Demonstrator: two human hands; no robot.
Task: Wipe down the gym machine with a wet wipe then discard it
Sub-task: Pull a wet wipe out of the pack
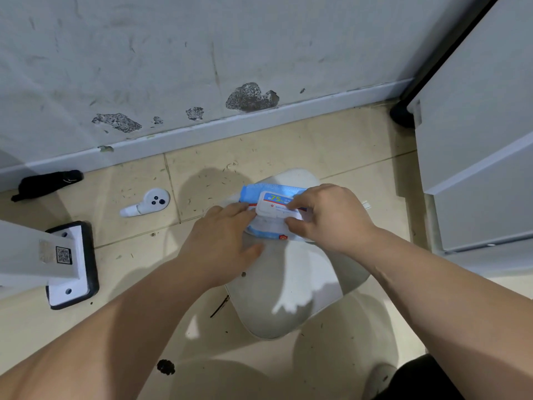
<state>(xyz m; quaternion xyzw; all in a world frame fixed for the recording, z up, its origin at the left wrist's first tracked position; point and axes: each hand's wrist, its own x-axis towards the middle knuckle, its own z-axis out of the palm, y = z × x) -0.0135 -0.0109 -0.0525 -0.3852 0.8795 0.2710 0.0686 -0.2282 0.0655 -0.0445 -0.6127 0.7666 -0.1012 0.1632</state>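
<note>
Head: seat point(288, 284), perhaps padded; tiled floor point(317, 145)

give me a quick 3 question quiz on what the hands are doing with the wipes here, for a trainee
1. True or false: the wet wipe pack lies on the floor tiles.
2. What does the right hand pinch with its fingers? A the pack's white lid; B a loose wipe; C a bottle cap.
3. Which hand lies with straight fingers on the pack?

Key
1. False: it rests on the grey seat pad.
2. A.
3. The left hand.
</note>
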